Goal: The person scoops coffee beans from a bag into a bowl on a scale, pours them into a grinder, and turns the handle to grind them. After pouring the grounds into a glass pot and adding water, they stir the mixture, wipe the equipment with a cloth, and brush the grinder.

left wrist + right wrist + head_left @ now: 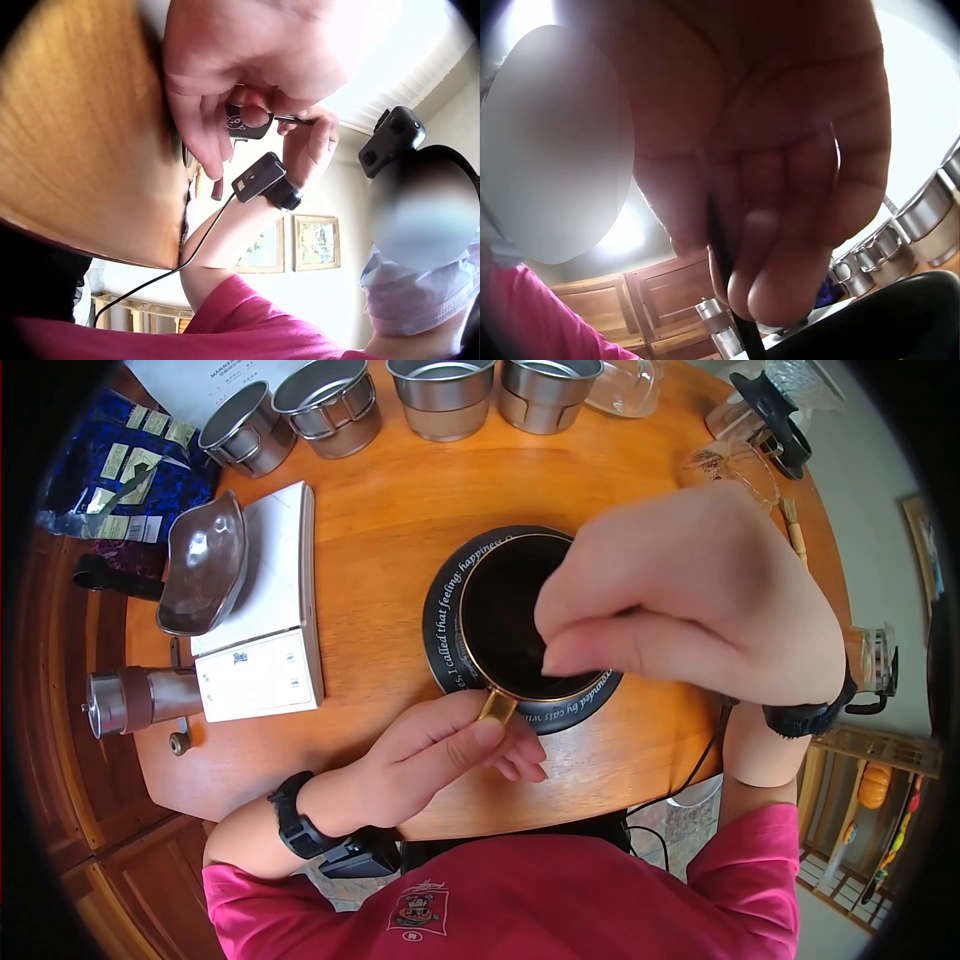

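A dark cup [495, 595] with a gold rim and gold handle [499, 707] stands on a round black saucer [440, 625] with white lettering. My left hand [430, 750] grips the handle between thumb and fingers. In the left wrist view a white cat drawing shows on the cup [251, 131]. Over the cup's right side, my right hand [690, 595] pinches a thin black stick [745, 334] that slants down from the fingertips. Its lower end is hidden, and the cup's inside looks very dark.
At left are a white scale [255, 675], a glossy brown dish [205, 565], a metal grinder [150, 698] and a blue bag [130, 475]. Several metal cups [440, 410] line the back. A black cable [700, 765] runs over the table's front right edge.
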A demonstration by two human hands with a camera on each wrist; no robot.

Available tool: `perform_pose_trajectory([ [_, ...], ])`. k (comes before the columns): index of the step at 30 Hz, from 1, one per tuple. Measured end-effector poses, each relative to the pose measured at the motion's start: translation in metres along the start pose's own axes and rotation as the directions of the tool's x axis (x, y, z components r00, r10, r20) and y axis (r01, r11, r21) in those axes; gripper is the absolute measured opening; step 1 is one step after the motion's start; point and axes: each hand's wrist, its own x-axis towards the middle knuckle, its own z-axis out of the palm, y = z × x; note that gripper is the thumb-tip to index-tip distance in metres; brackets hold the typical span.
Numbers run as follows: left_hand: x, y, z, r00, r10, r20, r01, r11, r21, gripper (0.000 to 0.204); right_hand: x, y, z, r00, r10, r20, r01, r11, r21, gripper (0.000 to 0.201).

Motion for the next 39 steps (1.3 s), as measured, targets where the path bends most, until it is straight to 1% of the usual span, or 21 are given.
perform_pose_trajectory([
  [1,0.000,0.000,0.000,1.000,0.000,0.000,0.000,1.000,0.000,0.033,0.000,0.000,0.000,0.999,0.019,-0.044,-0.021,0.999,-0.029,0.008],
  [2,0.001,0.000,0.000,1.000,-0.002,0.003,0.002,1.000,0.008,0.033,0.001,0.003,0.001,0.999,0.019,-0.044,-0.020,0.999,-0.029,0.008],
  [4,0.001,0.000,0.000,1.000,-0.004,0.005,0.003,1.000,0.017,0.033,0.004,0.011,0.004,0.972,-0.100,-0.214,0.070,0.988,-0.140,0.009],
  [5,0.001,0.000,0.000,1.000,-0.002,0.002,0.002,0.999,0.032,0.033,0.004,0.006,0.002,0.972,-0.100,-0.215,0.071,0.988,-0.141,0.009],
  [7,0.001,0.001,0.000,1.000,0.000,-0.001,0.000,0.999,0.048,0.033,0.011,-0.015,-0.001,0.940,0.076,-0.334,-0.044,0.994,0.103,0.010],
  [8,0.001,0.003,0.001,1.000,-0.021,0.000,0.021,0.999,0.043,0.033,0.010,-0.013,-0.004,0.940,0.074,-0.333,-0.042,0.994,0.103,0.010],
  [10,0.001,0.005,0.003,0.999,-0.041,0.000,0.041,0.999,0.036,0.033,0.003,-0.004,-0.011,0.982,0.134,-0.131,-0.145,0.986,-0.077,0.011],
  [11,0.002,0.005,0.003,0.999,-0.049,-0.003,0.049,0.998,0.043,0.033,0.000,-0.002,-0.010,0.982,0.133,-0.130,-0.144,0.987,-0.077,0.011],
  [13,0.002,0.006,0.005,0.998,-0.056,-0.005,0.056,0.997,0.051,0.034,-0.004,0.003,-0.005,0.990,0.034,-0.135,-0.061,0.977,-0.202,0.010],
  [14,0.001,0.007,0.005,0.995,-0.094,-0.020,0.095,0.993,0.073,0.034,-0.004,0.004,-0.001,0.990,0.034,-0.135,-0.061,0.977,-0.202,0.010],
  [16,0.002,0.009,0.006,0.991,-0.131,-0.036,0.134,0.986,0.094,0.035,-0.002,0.004,0.005,0.994,-0.040,-0.102,0.037,0.999,-0.037,0.009],
  [19,0.003,0.014,0.006,0.986,-0.161,-0.043,0.164,0.983,0.086,0.035,0.004,0.001,0.009,0.996,-0.046,-0.073,0.045,0.999,-0.010,0.008],
  [23,0.003,0.014,0.006,0.981,-0.180,-0.074,0.186,0.978,0.090,0.033,0.008,0.004,0.013,0.994,-0.024,-0.109,0.022,0.999,-0.024,0.009],
  [28,0.002,0.016,0.009,0.977,-0.185,-0.104,0.194,0.977,0.092,0.033,0.009,0.008,0.016,0.987,-0.054,-0.150,0.053,0.999,-0.011,0.009],
  [30,0.003,0.015,0.007,0.984,-0.159,-0.081,0.170,0.974,0.151,0.033,0.010,0.007,0.016,0.983,-0.066,-0.174,0.063,0.998,-0.022,0.009],
  [32,0.003,0.012,0.006,0.986,-0.143,-0.083,0.155,0.975,0.161,0.033,0.009,0.005,0.013,0.970,-0.041,-0.239,0.014,0.994,-0.113,0.008],
  [33,0.003,0.011,0.006,0.988,-0.132,-0.085,0.144,0.975,0.167,0.032,0.007,0.006,0.012,0.970,-0.045,-0.240,0.017,0.993,-0.118,0.008],
  [35,0.002,0.013,0.005,0.986,-0.146,-0.075,0.157,0.974,0.165,0.031,-0.001,0.009,0.011,0.951,0.064,-0.302,-0.108,0.985,-0.132,0.008],
  [36,0.002,0.013,0.005,0.984,-0.166,-0.065,0.174,0.972,0.158,0.031,-0.005,0.008,0.011,0.952,0.065,-0.300,-0.110,0.985,-0.136,0.008],
  [38,0.001,0.011,0.005,0.985,-0.166,-0.046,0.171,0.976,0.133,0.030,-0.016,0.003,0.011,0.909,0.145,-0.391,-0.225,0.960,-0.165,0.013],
  [39,0.000,0.011,0.004,0.985,-0.170,-0.034,0.173,0.979,0.112,0.031,-0.022,0.001,0.011,0.911,0.142,-0.387,-0.222,0.960,-0.170,0.013],
])
